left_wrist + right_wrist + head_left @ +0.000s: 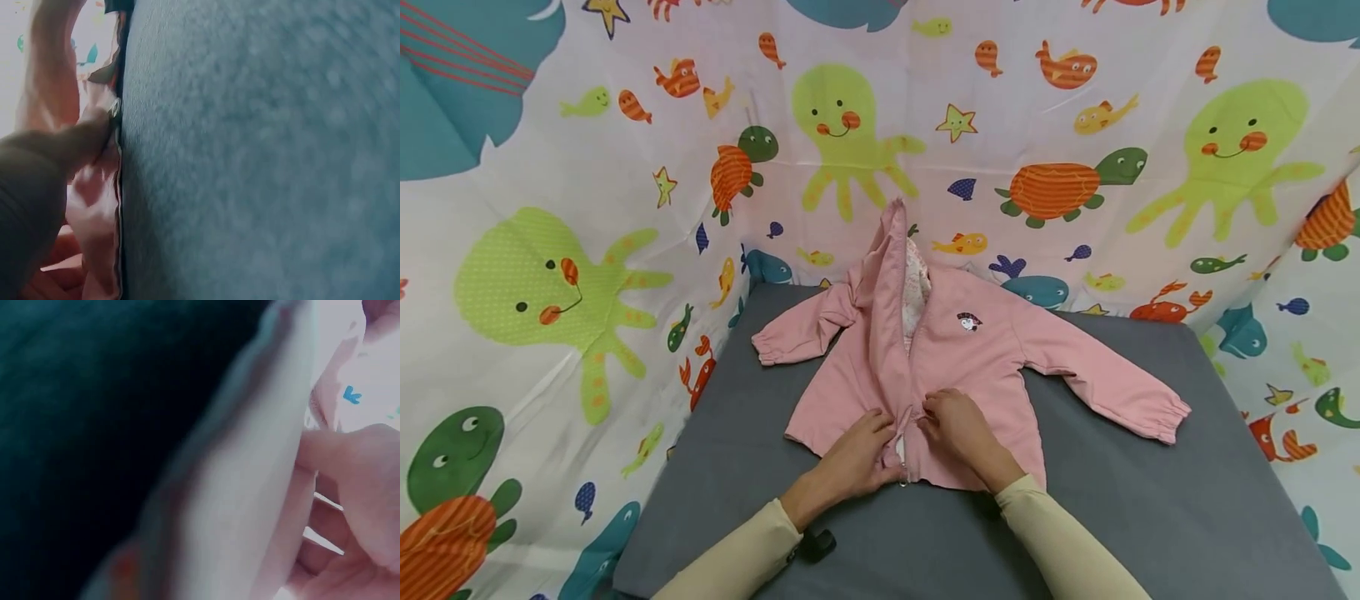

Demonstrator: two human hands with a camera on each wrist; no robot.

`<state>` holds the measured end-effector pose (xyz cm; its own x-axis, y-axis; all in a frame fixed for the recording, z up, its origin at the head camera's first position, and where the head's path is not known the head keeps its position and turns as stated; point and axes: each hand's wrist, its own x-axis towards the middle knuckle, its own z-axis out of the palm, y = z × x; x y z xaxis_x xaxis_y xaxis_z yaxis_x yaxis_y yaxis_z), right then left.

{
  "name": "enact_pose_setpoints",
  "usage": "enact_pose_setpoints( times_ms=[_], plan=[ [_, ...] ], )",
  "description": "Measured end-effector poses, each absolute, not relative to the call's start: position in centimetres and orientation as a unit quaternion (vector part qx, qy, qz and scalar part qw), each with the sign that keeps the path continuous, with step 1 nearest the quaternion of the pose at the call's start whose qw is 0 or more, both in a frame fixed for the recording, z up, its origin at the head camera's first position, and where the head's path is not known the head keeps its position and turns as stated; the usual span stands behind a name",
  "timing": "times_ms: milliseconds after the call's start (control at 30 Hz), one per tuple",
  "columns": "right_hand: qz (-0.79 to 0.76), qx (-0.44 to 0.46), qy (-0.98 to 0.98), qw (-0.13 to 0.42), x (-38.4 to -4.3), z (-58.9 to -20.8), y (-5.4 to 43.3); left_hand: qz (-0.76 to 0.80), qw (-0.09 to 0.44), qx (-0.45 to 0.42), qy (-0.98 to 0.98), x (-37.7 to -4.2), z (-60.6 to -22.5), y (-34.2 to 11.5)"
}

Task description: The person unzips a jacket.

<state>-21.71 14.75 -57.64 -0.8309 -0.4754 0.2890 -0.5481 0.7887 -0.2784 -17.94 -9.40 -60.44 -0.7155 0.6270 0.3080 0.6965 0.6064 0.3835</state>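
A pink hooded jacket (977,358) lies front up with its sleeves spread and its hood (891,250) raised at the far end. The front zip is partly parted near the hem, where a small metal zip end (903,482) shows. My left hand (853,458) grips the left front edge low down, its thumb beside that metal piece (115,107) in the left wrist view. Slightly higher, my right hand (958,425) pinches the front edge at the zip with curled fingers. In the right wrist view, the thumb (322,450) lies against the cloth.
The jacket rests on a dark grey table (1120,500). Sheets printed with sea animals (865,125) stand behind it and at both sides. A small black object (817,546) is by my left wrist.
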Motion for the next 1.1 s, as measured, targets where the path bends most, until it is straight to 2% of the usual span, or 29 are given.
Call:
enact_pose_setpoints(
  times_ms=[233,467,633,733,900,1100],
  plan=[
    [0.300,0.167,-0.935,0.092,-22.1,-56.8,15.6,-0.278,0.084,-0.400,-0.870,-17.4,-60.8,-8.3],
    [0.352,0.075,-0.922,0.145,-23.8,-53.1,18.4,-0.293,0.069,-0.436,-0.848,-18.1,-60.5,-9.0],
    [0.322,0.141,-0.935,0.046,-24.3,-51.1,19.7,-0.291,0.052,-0.438,-0.849,-18.8,-60.1,-9.3],
    [0.322,0.155,-0.934,0.020,-24.1,-50.7,19.9,-0.291,0.038,-0.428,-0.855,-19.8,-58.9,-9.5],
    [0.337,0.143,-0.929,0.059,-23.9,-49.3,20.0,-0.311,0.059,-0.389,-0.865,-22.0,-55.8,-10.2],
    [0.324,0.158,-0.921,0.150,-24.0,-47.5,19.6,-0.317,0.142,-0.348,-0.871,-24.3,-52.0,-10.6]
  ],
)
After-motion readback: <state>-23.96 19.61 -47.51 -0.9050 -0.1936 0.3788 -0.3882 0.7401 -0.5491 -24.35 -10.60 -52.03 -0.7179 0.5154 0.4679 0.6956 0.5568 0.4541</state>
